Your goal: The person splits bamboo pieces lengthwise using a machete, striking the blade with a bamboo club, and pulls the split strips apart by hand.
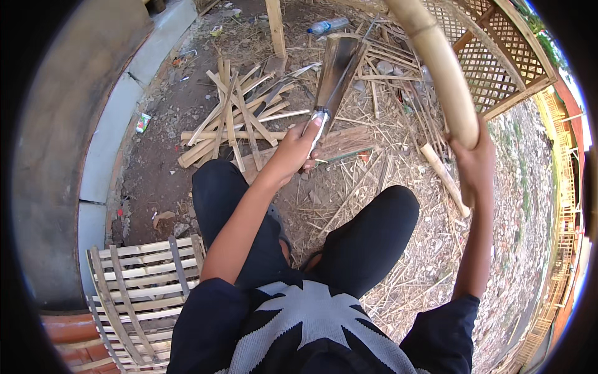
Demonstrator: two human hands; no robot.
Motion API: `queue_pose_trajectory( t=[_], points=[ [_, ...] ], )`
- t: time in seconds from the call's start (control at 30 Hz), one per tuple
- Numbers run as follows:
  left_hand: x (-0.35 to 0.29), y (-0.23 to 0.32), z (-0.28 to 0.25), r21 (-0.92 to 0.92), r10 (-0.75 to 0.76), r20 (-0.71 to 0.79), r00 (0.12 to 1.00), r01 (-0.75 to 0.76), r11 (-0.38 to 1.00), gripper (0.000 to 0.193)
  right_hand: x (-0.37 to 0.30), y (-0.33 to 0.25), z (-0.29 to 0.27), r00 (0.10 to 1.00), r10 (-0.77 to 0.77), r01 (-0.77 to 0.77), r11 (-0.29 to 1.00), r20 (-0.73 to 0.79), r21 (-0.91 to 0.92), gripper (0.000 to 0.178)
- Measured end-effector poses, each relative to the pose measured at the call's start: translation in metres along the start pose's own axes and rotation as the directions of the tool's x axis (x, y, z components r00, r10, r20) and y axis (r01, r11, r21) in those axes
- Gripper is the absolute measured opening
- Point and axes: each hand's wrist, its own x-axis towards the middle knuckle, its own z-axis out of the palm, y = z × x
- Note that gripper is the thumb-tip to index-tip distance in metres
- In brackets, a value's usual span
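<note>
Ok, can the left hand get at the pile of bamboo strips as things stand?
Probably not freely: the left hand is gripping a white-handled tool. The pile of bamboo strips lies just left of it, though, with nothing evident blocking the way.

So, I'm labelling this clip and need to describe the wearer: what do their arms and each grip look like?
The left sleeve and right sleeve are short, dark and plain. The left forearm and right forearm are uncovered. The left grip and right grip wear no gloves; no watch shows.
</note>
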Motion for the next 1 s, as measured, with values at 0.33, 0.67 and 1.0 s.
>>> queue_pose_trajectory(
  t=[0.33,0.67,1.0],
  points=[
    [0.023,0.004,0.006,0.025,-0.001,-0.002,1.0,0.001,1.0,0.049,0.035,0.013,0.037,0.987,-0.055,0.103,0.938,-0.151,0.331,0.073],
    [0.009,-0.021,-0.003,0.004,-0.104,-0.05,0.993,0.105,0.995,0.051,0.057,0.002,-0.03,0.989,-0.091,0.078,0.99,-0.112,-0.12,0.068],
    [0.019,-0.029,-0.005,0.007,-0.131,-0.008,0.991,0.131,0.991,0.048,-0.001,0.107,0.099,0.959,-0.023,0.041,0.998,0.284,-0.055,0.082]
  ],
)
